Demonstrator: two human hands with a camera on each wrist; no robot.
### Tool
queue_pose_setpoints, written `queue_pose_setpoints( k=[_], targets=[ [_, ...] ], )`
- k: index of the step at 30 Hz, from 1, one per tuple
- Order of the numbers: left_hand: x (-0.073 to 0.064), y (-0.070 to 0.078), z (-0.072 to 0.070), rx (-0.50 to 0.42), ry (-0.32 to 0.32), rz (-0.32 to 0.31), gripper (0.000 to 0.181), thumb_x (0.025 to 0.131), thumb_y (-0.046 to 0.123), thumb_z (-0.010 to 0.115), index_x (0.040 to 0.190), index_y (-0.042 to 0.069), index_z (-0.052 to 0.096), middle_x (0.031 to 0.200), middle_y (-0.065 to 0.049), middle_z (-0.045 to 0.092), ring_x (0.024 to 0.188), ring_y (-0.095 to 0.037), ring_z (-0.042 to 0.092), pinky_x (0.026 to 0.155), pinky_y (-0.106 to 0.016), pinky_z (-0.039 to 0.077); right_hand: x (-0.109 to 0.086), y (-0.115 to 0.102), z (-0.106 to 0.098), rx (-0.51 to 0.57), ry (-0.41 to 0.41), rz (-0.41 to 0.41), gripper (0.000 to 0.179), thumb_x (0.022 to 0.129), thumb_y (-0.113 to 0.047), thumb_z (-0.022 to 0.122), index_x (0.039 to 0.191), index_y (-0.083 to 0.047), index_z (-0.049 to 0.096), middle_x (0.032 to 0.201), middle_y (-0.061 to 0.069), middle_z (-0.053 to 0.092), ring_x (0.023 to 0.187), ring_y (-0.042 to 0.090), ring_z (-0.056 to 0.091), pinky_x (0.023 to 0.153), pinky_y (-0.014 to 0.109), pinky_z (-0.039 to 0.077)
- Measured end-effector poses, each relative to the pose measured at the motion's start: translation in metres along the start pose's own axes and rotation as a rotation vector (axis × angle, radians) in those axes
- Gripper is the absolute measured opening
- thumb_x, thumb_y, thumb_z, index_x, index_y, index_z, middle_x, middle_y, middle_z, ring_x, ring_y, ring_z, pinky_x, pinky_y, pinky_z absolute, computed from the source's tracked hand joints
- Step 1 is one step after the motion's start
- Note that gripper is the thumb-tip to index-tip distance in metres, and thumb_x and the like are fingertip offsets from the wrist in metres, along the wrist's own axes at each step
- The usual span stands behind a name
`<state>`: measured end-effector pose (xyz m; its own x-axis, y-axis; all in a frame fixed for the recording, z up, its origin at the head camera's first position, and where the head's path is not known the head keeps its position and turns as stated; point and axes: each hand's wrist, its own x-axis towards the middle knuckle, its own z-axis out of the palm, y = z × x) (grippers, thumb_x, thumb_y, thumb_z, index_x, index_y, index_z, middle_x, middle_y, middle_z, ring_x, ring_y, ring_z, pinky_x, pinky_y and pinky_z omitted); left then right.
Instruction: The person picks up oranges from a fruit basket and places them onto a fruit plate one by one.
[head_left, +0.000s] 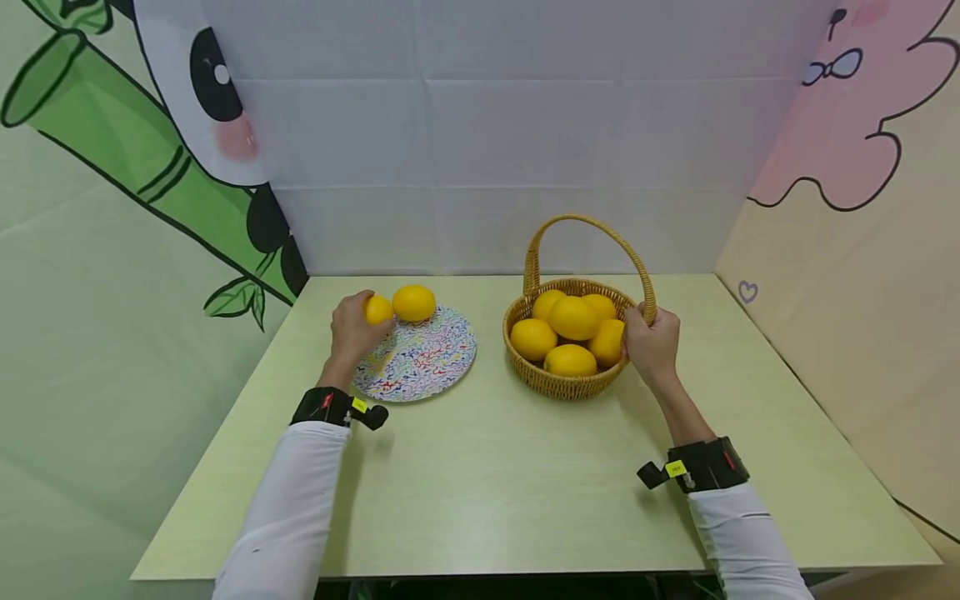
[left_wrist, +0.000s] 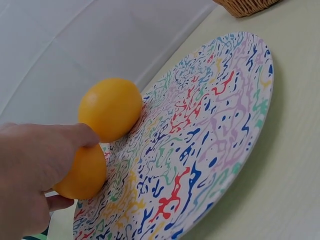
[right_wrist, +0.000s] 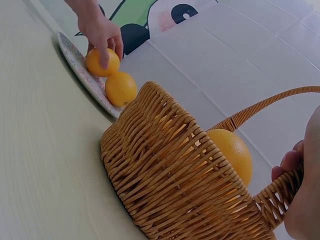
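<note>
At the back left of a round plate with a colourful squiggle pattern (head_left: 431, 354), my left hand (head_left: 354, 332) holds a yellow lemon (head_left: 378, 309) between thumb and fingers. Right beside it on the plate is a second lemon (head_left: 414, 302). In the left wrist view the held lemon (left_wrist: 84, 172) is low over the plate (left_wrist: 210, 130), partly covered by the hand. My right hand (head_left: 652, 340) grips the handle of a wicker basket (head_left: 566, 385) near its right base. Several lemons (head_left: 574, 317) fill the basket, which stands upright on the table.
A pale wooden table (head_left: 510, 483) carries the plate on the left and the basket on the right. Behind it hangs a light backdrop (head_left: 517, 133), with cartoon-printed cloth (head_left: 90, 400) at the sides. The basket's tall handle arches above the fruit.
</note>
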<state>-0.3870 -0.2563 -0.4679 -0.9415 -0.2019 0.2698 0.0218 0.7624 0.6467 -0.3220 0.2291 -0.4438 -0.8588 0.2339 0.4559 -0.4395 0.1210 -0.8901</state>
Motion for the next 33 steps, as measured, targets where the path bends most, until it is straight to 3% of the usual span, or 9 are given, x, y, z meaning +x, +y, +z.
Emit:
queue_pose_setpoints(
  k=[15,22,33],
  targets=[
    [0.0062,-0.0002,0.0019,0.075,-0.141,-0.032,0.079,0.111,0.024,0.070,0.176,0.001,0.030,0.177,-0.032,0.036,0.156,-0.054,0.046,0.134,-0.065,0.042,-0.0004,-0.0019,-0.0004,-0.001,0.001,0.011,0.045,0.107,-0.006,0.051,0.063,-0.011,0.048,0.043,-0.003,0.048,0.031,0.029,0.045,0.031,0.029,0.040],
    [0.0066,0.0009,0.0011,0.074,-0.157,-0.038,0.079,0.112,0.026,0.068,0.177,0.003,0.030,0.180,-0.031,0.030,0.159,-0.056,0.040,0.134,-0.067,0.041,-0.0013,-0.0046,-0.0002,0.007,-0.002,0.008,0.045,0.107,-0.006,0.052,0.063,-0.011,0.048,0.042,-0.003,0.049,0.030,0.024,0.046,0.031,0.028,0.040],
    [0.0034,0.0006,-0.0014,0.082,-0.154,-0.027,0.084,0.109,0.030,0.071,0.177,0.005,0.029,0.181,-0.030,0.030,0.158,-0.056,0.040,0.131,-0.070,0.042,-0.0007,-0.0035,0.0002,0.015,-0.002,-0.005,0.043,0.107,-0.003,0.050,0.064,-0.007,0.047,0.042,-0.003,0.049,0.030,0.027,0.045,0.031,0.026,0.039]
  ],
)
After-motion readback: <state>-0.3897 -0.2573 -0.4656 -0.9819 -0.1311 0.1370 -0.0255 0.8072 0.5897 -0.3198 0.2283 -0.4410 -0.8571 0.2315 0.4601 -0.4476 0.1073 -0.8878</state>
